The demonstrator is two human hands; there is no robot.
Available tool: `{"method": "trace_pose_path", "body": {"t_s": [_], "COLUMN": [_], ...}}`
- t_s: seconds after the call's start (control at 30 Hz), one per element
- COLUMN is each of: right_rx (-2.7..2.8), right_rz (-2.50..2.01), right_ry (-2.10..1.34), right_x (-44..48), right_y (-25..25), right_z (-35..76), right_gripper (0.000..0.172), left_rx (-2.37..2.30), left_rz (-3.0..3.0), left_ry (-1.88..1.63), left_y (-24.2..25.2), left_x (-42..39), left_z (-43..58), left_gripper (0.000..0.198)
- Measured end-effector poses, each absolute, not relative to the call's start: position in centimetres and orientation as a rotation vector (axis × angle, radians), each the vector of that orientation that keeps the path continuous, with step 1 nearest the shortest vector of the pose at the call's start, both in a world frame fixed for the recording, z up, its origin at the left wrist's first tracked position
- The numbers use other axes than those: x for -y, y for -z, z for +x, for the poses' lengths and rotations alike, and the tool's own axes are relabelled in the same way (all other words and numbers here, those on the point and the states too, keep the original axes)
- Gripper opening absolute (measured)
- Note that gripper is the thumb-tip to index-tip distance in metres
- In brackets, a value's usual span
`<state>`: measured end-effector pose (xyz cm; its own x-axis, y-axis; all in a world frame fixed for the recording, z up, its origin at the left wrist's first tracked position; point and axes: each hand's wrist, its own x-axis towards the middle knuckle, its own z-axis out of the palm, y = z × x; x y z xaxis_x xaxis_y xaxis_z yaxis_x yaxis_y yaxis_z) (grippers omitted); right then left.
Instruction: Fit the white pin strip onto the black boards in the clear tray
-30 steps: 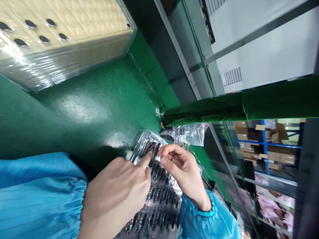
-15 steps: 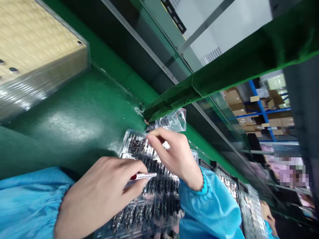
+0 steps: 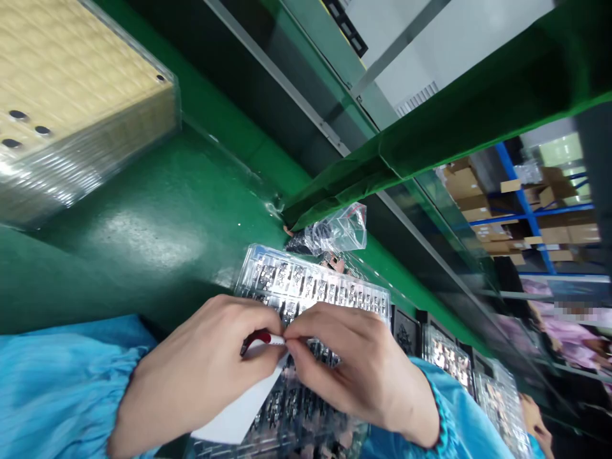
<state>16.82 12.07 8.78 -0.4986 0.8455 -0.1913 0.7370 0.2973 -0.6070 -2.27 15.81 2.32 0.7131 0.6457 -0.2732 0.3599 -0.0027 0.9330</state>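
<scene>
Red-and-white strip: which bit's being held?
The right hand seems to pinch the strip by its white tip; the left hand curls around its red part, grip hidden.

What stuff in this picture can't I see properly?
All in the head view:
- Rest of the thin red-and-white item: inside the left hand.
- Whatever the right hand pinches, if anything: behind its fingers.
- Part of the clear plastic tray: covered by both hands.
- Part of the pale-yellow plastic stack: cut by the left edge.
- Any writing on the brown cardboard boxes: too small.

The strip (image 3: 268,338) is red and white, the sleeves (image 3: 76,370) blue, the tabletop (image 3: 201,185) green.
</scene>
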Motion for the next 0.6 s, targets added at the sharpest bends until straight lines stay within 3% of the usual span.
{"method": "trace_pose_path", "body": {"t_s": [0.6], "right_rx": [2.511], "right_rz": [-1.416], "right_ry": [-0.902], "right_x": [-12.3], "right_y": [-7.8], "right_z": [16.6], "right_gripper": [0.007], "left_rx": [-0.800], "left_rz": [1.596], "left_ry": [-0.167], "left_y": [-1.8], "left_x": [-15.8], "left_z": [-2.0], "left_gripper": [0.020]}}
